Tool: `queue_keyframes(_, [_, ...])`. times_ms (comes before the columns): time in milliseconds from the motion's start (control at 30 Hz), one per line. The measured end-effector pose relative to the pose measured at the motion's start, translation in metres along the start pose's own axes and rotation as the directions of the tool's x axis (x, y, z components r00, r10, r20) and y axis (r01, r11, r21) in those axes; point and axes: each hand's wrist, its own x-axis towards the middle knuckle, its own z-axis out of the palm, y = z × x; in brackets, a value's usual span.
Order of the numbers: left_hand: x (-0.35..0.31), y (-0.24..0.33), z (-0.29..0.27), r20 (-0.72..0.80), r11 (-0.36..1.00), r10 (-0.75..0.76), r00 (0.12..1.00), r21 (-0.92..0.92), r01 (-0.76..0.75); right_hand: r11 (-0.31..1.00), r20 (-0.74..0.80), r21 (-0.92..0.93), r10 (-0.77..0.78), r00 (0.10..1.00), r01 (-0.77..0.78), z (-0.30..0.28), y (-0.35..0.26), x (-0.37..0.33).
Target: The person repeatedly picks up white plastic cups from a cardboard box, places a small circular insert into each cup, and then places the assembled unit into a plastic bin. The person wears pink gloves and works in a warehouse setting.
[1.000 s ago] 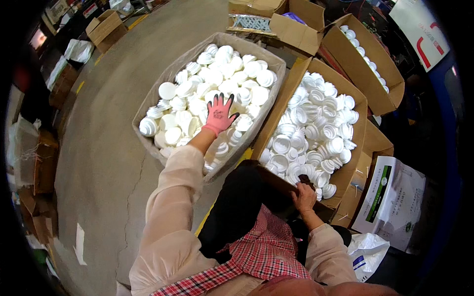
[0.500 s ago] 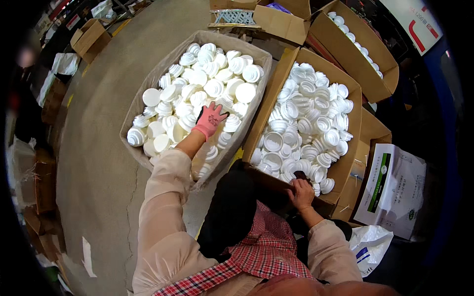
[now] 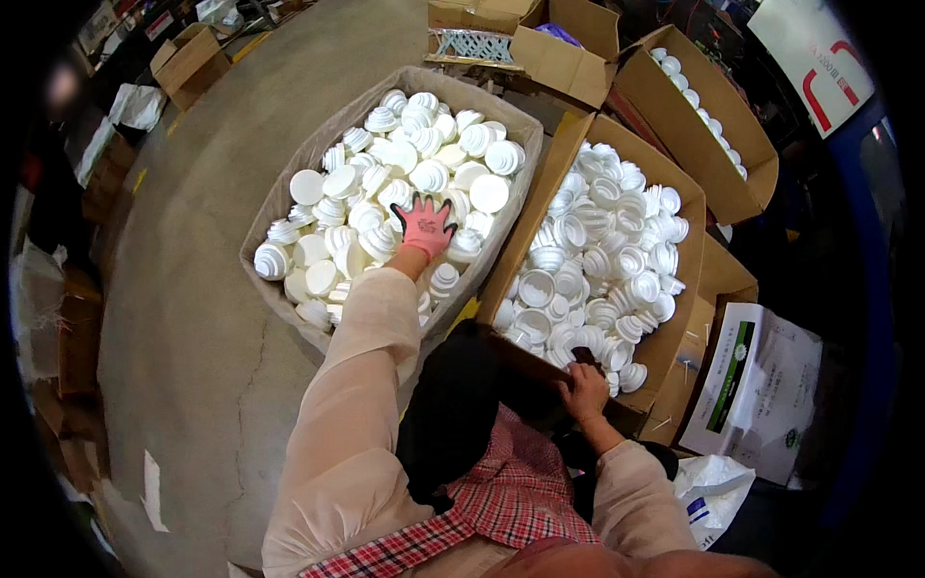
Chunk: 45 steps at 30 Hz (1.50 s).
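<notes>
My left hand (image 3: 425, 229), in a pink glove with dark fingertips, lies with fingers spread on a heap of white ridged plastic caps (image 3: 429, 176). These caps fill a box with a plastic liner (image 3: 267, 207) on the left. My bare right hand (image 3: 585, 393) is at the near edge of a cardboard box (image 3: 535, 363), its fingers closed around a small dark brown object (image 3: 584, 356) whose kind I cannot make out. That box holds many translucent white ringed plastic pieces (image 3: 602, 260).
Behind on the right stands a long cardboard box (image 3: 737, 106) with a row of white round pieces. A white printed carton (image 3: 771, 385) and a white plastic bag (image 3: 713, 491) are at right. Another open carton (image 3: 568, 63) stands at the back. Grey floor (image 3: 183, 318) runs along the left.
My left hand has shifted slightly right across the caps, its fingers spread wider. My right hand stays at the box edge with the dark object. The whole view has shifted a little.
</notes>
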Motion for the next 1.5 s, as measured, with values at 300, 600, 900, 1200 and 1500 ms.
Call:
queue_keyframes(300, [-0.059, -0.077, 0.009, -0.205, 0.998, -0.005, 0.979, 0.057, 0.017, 1.0, -0.049, 0.003, -0.026, 0.998, 0.026, -0.005, -0.002, 0.008])
queue_keyframes(600, [-0.028, -0.133, 0.007, -0.341, 0.982, -0.117, 0.933, 0.103, 0.161, 0.999, -0.045, 0.01, -0.047, 0.998, 0.048, 0.002, -0.003, 0.007])
queue_keyframes(900, [0.063, -0.14, 0.006, -0.228, 0.952, -0.28, 0.932, 0.056, 0.3, 0.999, -0.031, 0.034, -0.025, 0.999, 0.026, -0.01, -0.006, 0.011])
queue_keyframes(1200, [0.008, -0.103, -0.007, -0.5, 0.932, 0.326, 0.802, 0.03, -0.36, 1.0, 0.013, 0.023, -0.007, 1.0, 0.006, -0.011, -0.011, 0.014])
queue_keyframes(1500, [-0.008, 0.008, 0.0, 0.052, 0.778, 0.628, 0.776, -0.014, -0.628, 1.0, 0.039, 0.0, 0.022, 0.999, -0.022, -0.008, -0.01, 0.011])
